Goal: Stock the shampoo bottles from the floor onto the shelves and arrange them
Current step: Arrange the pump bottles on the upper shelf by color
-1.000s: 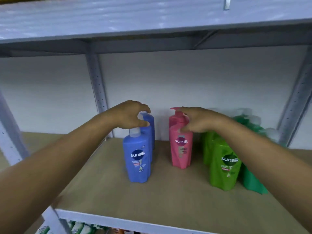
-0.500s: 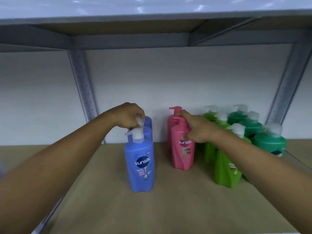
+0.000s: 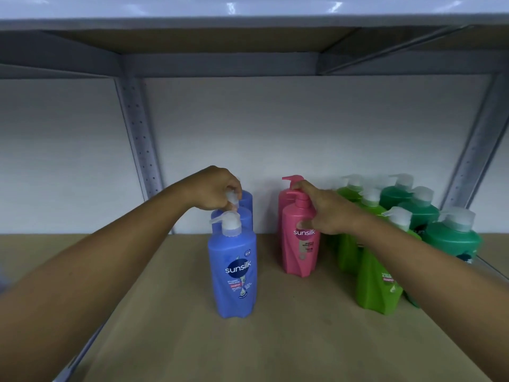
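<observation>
Three blue Sunsilk bottles stand in a row front to back on the brown shelf board [image 3: 275, 326]. The front blue bottle [image 3: 233, 274] faces me. My left hand [image 3: 214, 190] pinches the clear pump of the second blue bottle [image 3: 242, 220] behind it. Two pink bottles stand to the right. My right hand [image 3: 325, 210] grips the neck and shoulder of the front pink bottle [image 3: 298, 252]. The rear pink bottle [image 3: 286, 195] is partly hidden.
Light green bottles [image 3: 377, 282] and dark green bottles [image 3: 451, 238] crowd the right side of the shelf. Grey perforated uprights [image 3: 140, 150] stand at the back left and right. Another shelf [image 3: 248, 40] runs close overhead.
Both hands have stayed on the same bottles. My view has dropped and moved closer, so the lower shelf edge is out of sight.
</observation>
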`<action>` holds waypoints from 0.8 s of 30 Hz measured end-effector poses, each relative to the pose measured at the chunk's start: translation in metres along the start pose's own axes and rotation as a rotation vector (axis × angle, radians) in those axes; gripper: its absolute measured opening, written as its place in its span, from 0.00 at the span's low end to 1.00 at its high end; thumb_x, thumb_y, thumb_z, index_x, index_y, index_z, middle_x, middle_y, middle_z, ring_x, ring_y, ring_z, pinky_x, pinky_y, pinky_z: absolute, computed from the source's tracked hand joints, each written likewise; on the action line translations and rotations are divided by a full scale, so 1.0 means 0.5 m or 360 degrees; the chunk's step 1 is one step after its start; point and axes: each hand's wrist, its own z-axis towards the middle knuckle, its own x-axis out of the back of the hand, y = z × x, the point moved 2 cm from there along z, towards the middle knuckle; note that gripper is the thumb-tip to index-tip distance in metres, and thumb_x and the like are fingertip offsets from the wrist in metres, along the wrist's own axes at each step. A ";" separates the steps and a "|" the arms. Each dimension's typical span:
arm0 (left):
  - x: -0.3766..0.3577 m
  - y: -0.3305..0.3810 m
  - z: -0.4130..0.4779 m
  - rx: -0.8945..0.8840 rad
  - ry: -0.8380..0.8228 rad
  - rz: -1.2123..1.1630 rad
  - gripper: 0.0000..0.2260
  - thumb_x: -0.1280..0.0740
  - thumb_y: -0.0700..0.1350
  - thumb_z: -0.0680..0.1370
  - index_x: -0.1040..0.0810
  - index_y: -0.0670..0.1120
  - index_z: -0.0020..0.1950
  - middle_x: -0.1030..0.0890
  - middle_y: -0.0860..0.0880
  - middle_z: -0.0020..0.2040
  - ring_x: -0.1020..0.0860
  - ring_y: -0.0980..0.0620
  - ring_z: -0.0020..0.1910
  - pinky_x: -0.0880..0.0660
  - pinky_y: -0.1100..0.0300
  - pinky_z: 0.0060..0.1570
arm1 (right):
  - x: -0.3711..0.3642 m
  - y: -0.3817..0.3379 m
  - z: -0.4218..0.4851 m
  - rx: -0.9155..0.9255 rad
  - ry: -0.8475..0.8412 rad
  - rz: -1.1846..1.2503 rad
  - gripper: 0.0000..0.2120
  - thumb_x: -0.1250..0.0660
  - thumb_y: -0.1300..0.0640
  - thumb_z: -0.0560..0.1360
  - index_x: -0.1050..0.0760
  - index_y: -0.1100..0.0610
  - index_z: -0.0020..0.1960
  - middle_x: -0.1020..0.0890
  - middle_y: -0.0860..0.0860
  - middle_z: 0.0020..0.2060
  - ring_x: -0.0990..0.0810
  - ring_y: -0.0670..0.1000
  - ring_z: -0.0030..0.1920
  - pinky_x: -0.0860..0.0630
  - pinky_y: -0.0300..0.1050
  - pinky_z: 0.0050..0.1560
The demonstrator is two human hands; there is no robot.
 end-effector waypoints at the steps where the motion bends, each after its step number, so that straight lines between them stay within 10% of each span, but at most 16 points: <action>1: 0.000 -0.001 0.000 -0.0002 0.0010 -0.0008 0.11 0.23 0.47 0.72 0.16 0.51 0.53 0.17 0.54 0.48 0.22 0.53 0.48 0.27 0.60 0.49 | 0.000 0.000 -0.001 0.0006 -0.0001 -0.0006 0.39 0.22 0.55 0.70 0.40 0.41 0.73 0.18 0.47 0.55 0.18 0.48 0.49 0.23 0.40 0.47; 9: 0.012 -0.013 -0.019 0.0003 0.0031 -0.0187 0.17 0.23 0.51 0.73 0.17 0.53 0.60 0.18 0.55 0.54 0.22 0.59 0.49 0.26 0.61 0.53 | 0.012 -0.036 -0.043 0.0191 0.0360 -0.0251 0.33 0.29 0.50 0.75 0.37 0.47 0.77 0.29 0.49 0.71 0.29 0.53 0.69 0.30 0.47 0.69; 16: 0.009 -0.003 -0.136 0.0026 0.0546 -0.0667 0.11 0.28 0.51 0.78 0.17 0.52 0.60 0.17 0.59 0.57 0.20 0.60 0.56 0.24 0.66 0.59 | -0.038 -0.108 -0.105 0.0579 0.0342 -0.0042 0.24 0.27 0.49 0.76 0.25 0.54 0.70 0.23 0.48 0.67 0.30 0.41 0.67 0.48 0.19 0.63; 24: -0.110 -0.002 -0.258 0.0174 0.0551 -0.1101 0.14 0.29 0.54 0.76 0.20 0.56 0.61 0.17 0.54 0.55 0.19 0.62 0.52 0.24 0.69 0.54 | -0.152 -0.143 -0.087 0.0404 0.0020 0.0412 0.35 0.27 0.43 0.73 0.36 0.47 0.76 0.27 0.39 0.69 0.27 0.38 0.67 0.28 0.47 0.69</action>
